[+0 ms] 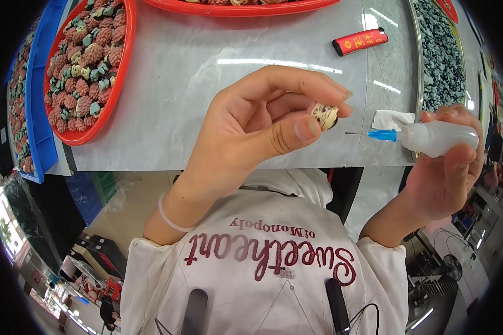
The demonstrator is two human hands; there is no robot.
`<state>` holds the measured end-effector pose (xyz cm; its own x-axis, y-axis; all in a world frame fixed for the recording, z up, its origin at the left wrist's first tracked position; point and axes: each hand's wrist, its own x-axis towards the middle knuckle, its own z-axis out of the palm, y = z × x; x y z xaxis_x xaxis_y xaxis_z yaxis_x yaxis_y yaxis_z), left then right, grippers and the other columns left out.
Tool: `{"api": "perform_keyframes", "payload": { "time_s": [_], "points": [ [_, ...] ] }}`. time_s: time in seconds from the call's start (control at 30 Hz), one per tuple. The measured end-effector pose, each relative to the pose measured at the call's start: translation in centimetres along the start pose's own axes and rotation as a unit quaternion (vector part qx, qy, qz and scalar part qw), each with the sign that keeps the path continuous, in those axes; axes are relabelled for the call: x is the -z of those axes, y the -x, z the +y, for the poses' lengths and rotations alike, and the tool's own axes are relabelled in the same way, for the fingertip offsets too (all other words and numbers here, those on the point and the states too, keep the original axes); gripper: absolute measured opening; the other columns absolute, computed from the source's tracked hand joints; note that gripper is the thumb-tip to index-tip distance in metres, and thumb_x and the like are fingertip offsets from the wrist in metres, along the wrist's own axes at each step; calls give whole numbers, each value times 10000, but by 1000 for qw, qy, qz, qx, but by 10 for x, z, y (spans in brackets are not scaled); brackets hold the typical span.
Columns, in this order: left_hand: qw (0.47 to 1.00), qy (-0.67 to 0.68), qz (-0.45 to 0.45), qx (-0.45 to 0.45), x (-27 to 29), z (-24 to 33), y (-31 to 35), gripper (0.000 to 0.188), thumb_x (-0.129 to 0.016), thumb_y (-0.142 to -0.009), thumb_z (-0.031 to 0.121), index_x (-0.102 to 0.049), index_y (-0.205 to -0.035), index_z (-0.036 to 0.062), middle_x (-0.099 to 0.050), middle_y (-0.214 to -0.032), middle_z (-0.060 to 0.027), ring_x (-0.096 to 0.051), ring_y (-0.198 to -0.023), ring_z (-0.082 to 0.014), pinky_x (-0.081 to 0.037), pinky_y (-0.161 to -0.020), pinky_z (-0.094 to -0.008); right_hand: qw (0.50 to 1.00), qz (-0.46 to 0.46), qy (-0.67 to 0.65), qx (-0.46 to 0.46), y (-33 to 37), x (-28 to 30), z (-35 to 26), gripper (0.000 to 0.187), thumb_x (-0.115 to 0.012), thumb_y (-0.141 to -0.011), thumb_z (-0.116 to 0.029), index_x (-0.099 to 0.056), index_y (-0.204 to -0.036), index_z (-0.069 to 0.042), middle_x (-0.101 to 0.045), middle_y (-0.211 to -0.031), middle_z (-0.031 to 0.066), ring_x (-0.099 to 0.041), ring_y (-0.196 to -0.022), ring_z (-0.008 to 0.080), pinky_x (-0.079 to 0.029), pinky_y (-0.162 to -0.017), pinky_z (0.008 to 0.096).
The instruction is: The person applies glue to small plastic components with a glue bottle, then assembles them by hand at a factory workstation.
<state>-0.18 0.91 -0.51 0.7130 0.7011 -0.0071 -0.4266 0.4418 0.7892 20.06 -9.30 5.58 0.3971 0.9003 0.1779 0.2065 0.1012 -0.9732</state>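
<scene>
Over the near edge of the table, my left hand [262,114] is closed, pinching a small cream figurine piece [325,115] with dark markings between thumb and fingertips. My right hand [450,167] wraps round a translucent white squeeze bottle [439,138], held on its side. A blue needle tip [382,135] on the bottle points left toward the figurine piece, with a gap between them. Fingers hide part of the piece and of the bottle.
Pink, cream and grey-green pieces fill a red oval basin [129,67] at left, beside a blue crate [36,111]. Another red basin [246,9] stands at the back. A red lighter [360,42], white tissue [391,119] and metal tray [418,61] of dark bits lie right.
</scene>
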Motion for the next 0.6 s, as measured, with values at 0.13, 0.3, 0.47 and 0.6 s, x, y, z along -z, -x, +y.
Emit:
{"api": "perform_keyframes", "payload": {
  "time_s": [0.13, 0.3, 0.47, 0.6],
  "points": [
    [1000, 17, -10, 12, 0, 1, 0, 363, -640, -775, 247, -492, -1019, 23, -558, -953, -150, -580, -882, -219, -498, -721, -267, 1000, -18, -8, 24, -3, -1, -2, 436, -510, -845, -280, -472, -1000, 126, -448, -961, 192, -480, -914, 251, -428, -832, 369],
    [1000, 4, -3, 11, 0, 1, 0, 330, -644, -770, 230, -504, -984, 22, -556, -950, -163, -592, -797, -195, -513, -702, -280, 999, -7, 14, 28, -4, -3, -3, 427, -510, -845, -271, -474, -1000, 125, -453, -962, 200, -477, -911, 250, -437, -825, 376],
    [1000, 14, 10, -3, -2, -1, 1, 318, -647, -766, 224, -516, -954, 5, -561, -945, -156, -592, -781, -178, -518, -669, -265, 996, -18, 76, 44, -4, -6, -5, 435, -531, -828, -275, -486, -991, 126, -464, -949, 204, -488, -882, 263, -465, -790, 369],
    [1000, 7, 12, 22, -3, 2, 1, 335, -655, -758, 216, -523, -962, -15, -568, -935, -162, -593, -784, -180, -518, -669, -264, 954, -60, 223, 192, -1, -15, -18, 406, -560, -786, -242, -507, -957, 123, -556, -819, 248, -514, -714, 265, -471, -642, 349]
  ]
}}
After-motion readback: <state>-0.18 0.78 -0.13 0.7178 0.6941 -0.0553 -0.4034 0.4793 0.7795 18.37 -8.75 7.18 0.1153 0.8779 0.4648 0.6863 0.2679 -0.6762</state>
